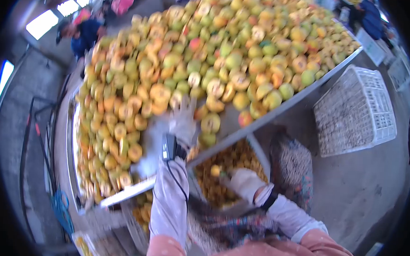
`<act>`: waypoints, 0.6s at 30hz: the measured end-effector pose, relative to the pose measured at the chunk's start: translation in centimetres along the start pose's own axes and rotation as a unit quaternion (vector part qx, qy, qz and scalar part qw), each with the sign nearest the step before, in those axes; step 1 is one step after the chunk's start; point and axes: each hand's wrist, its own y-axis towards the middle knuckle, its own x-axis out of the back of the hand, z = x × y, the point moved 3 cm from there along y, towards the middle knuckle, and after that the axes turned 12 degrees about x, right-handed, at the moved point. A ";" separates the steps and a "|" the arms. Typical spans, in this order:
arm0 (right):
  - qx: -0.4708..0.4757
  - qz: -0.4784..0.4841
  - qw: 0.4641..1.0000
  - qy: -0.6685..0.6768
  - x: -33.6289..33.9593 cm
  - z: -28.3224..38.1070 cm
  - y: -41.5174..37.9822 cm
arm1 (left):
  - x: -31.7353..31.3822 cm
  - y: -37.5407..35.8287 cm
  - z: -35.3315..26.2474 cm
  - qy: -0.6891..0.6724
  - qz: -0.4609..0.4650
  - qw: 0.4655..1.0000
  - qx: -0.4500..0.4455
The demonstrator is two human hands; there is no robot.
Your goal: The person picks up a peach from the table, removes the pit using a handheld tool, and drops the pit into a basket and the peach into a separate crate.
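My left hand (183, 120), in a pale glove with a dark device strapped at the wrist, reaches over the metal-edged table. Its fingers are stretched out at the edge of a heap of yellow-green and orange fruit (234, 61), many cut in half like peaches or apricots. Below the table's near edge, my right hand (247, 183), also gloved, is closed above a crate of fruit pieces (205, 186). A small yellow piece (215, 170) shows by its fingertips, beside something dark. What the fingers grip is too blurred to make out.
A white plastic basket (354, 113) stands on the floor at right. A patterned, stuffed sack-like bundle (294, 162) lies beside the crate. People (84, 35) are at the far left and far right. A blue coil (62, 211) hangs at lower left.
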 end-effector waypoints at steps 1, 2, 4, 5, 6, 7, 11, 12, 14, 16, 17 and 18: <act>0.006 0.012 0.997 -0.077 -0.3 -0.8 0.8 | -2.1 1.5 1.0 -0.041 0.057 0.997 -0.039; 0.021 0.008 0.995 -0.099 -0.2 -1.2 1.4 | -2.7 2.2 1.3 -0.026 0.051 0.997 -0.060; 0.041 -0.006 0.993 -0.109 1.2 0.3 1.8 | -1.5 1.5 0.5 -0.095 0.096 0.989 0.061; 0.059 -0.034 0.994 -0.081 1.6 0.8 1.8 | -0.4 0.8 0.3 -0.073 0.127 0.984 0.103; 0.078 -0.042 0.992 -0.091 1.5 0.8 1.6 | 0.5 0.3 0.2 -0.033 0.183 0.977 0.104; 0.100 -0.046 0.989 -0.101 1.3 0.8 1.3 | 0.4 -0.9 0.8 -0.057 0.168 0.968 0.177; 0.074 -0.092 0.988 -0.103 1.3 0.7 -1.6 | 0.0 -5.1 3.6 -0.115 0.134 0.962 0.210; 0.062 -0.086 0.989 -0.107 1.1 0.4 -1.9 | 0.0 -6.4 4.1 -0.211 0.157 0.926 0.271; 0.038 -0.080 0.992 -0.094 1.0 0.7 -1.9 | 2.1 -9.3 4.1 -0.516 0.165 0.784 0.302; 0.037 -0.075 0.994 -0.074 0.2 -0.5 0.1 | 7.2 -12.6 1.8 -0.774 0.078 0.560 0.285; 0.025 -0.075 0.994 -0.073 0.0 -0.8 0.9 | 8.0 -13.9 2.0 -0.773 0.076 0.560 0.288; 0.029 -0.074 0.994 -0.076 -0.5 -1.1 1.2 | 8.5 -14.9 2.2 -0.797 0.097 0.527 0.281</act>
